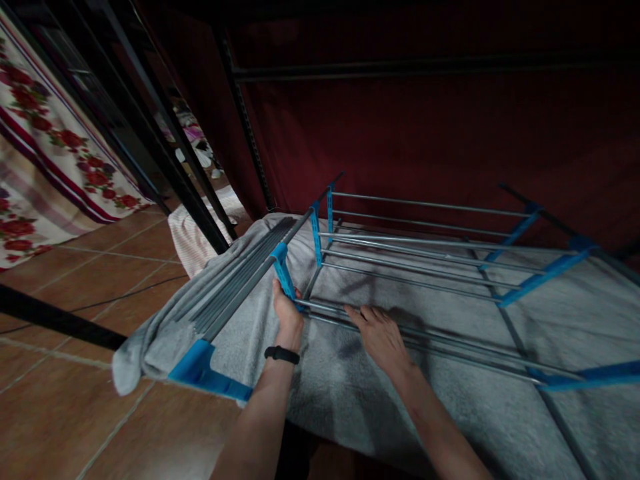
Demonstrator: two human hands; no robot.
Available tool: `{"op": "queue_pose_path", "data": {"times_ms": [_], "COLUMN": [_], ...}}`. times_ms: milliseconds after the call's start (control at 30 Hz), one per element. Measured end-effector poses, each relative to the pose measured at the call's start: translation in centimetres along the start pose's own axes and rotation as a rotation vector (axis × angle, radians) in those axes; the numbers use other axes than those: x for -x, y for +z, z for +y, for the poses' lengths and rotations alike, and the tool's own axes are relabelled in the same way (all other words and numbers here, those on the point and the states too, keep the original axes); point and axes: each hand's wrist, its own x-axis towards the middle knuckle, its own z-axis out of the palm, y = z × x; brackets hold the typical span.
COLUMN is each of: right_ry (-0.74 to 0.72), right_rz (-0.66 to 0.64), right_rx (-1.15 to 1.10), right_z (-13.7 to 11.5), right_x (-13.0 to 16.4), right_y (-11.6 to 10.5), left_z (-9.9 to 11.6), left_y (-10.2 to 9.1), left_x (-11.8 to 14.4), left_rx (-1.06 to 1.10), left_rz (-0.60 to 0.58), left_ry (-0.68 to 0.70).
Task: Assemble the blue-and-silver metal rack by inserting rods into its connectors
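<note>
A rack of grey metal tubes [400,263] and blue plastic brackets lies partly assembled on a grey blanket [340,380]. My left hand [289,308], with a black band at the wrist, is wrapped round the blue bracket [283,272] on the near left pole. Two thin tubes run from this bracket toward another blue bracket [595,375] at the right. My right hand [374,328] rests over these tubes, fingers bent onto them; its grip underneath is partly hidden. A larger blue end piece [207,373] sits at the near end of the left pole.
Several loose grey tubes [245,270] lie side by side on the blanket's left. Black metal posts [175,180] rise at the left. A dark red curtain [425,133] hangs behind. Brown floor tiles [65,413] and a floral cloth [65,147] are at the left.
</note>
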Motion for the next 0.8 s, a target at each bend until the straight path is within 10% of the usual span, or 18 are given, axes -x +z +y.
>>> {"op": "queue_pose_path", "data": {"times_ms": [800], "right_ry": [0.037], "right_rz": [0.066], "right_rx": [-0.014], "right_z": [-0.58], "right_x": [-0.13], "right_y": [0.61], "left_z": [-0.15], "left_y": [0.03], "left_x": [0.28], "left_rx": [-0.153], "left_rz": [0.047], "left_ry": [0.082]}}
